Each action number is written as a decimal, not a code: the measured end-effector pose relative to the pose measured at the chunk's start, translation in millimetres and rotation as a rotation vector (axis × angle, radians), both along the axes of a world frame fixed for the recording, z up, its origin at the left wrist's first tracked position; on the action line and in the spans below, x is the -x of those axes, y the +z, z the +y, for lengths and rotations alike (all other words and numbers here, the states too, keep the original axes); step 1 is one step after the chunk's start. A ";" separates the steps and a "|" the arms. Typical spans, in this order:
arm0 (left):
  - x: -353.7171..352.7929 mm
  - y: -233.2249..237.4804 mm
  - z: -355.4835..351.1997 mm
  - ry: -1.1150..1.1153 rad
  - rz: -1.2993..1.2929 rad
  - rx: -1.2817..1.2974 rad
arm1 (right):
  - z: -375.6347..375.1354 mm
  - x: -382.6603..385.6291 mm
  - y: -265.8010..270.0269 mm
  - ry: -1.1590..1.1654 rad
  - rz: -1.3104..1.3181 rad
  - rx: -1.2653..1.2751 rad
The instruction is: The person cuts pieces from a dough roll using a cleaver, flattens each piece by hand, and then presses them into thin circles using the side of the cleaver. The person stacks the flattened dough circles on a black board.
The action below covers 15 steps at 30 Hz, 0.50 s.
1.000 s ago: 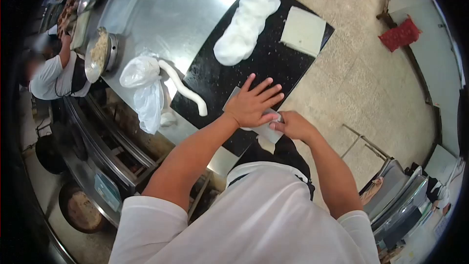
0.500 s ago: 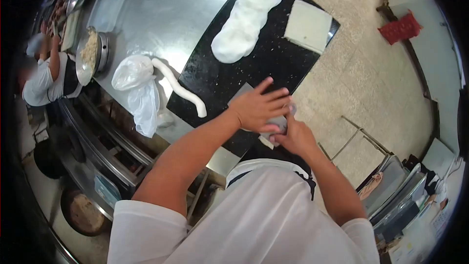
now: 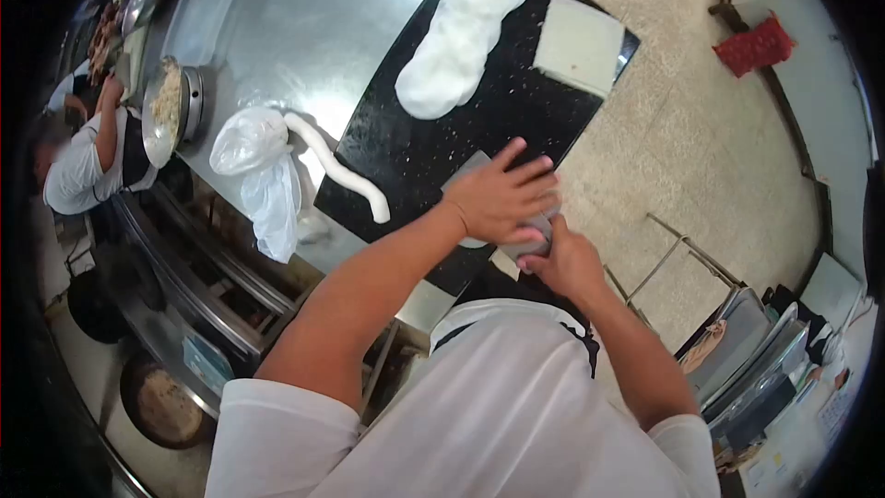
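On the near end of the black work surface (image 3: 406, 166), my left hand (image 3: 502, 198) lies palm down with fingers spread. Under and around it shows a greyish, see-through plastic sheet (image 3: 472, 166); whatever lies beneath the palm is hidden. My right hand (image 3: 567, 263) is closed on the sheet's near right edge, thumb and fingers bent round it. Farther up the surface, several flat white dough rounds (image 3: 466, 37) overlap in a row. A white dough rope (image 3: 336, 166) lies at the left edge, one end at a clear plastic bag (image 3: 249, 141) that holds something pale.
A pale square slab (image 3: 579, 44) lies at the far right corner. A metal pan with crumbly food (image 3: 171, 106) stands on the steel table (image 3: 304, 18). At left another person (image 3: 97, 143) works. A metal rack (image 3: 687, 258) stands on the floor at right.
My left hand has shifted slightly right and up, with the plastic sheet under it. My right hand has moved a little right and down. The other person's arm has moved.
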<state>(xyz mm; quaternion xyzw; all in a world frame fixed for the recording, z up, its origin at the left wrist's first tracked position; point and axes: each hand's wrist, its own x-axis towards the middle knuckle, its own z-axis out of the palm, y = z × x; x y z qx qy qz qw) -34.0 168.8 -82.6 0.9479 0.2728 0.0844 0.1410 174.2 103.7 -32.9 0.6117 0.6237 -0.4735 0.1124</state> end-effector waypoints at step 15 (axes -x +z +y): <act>-19.8 -14.9 -13.2 0.024 -0.125 0.018 | -13.7 -17.8 -17.7 -0.043 0.047 -0.025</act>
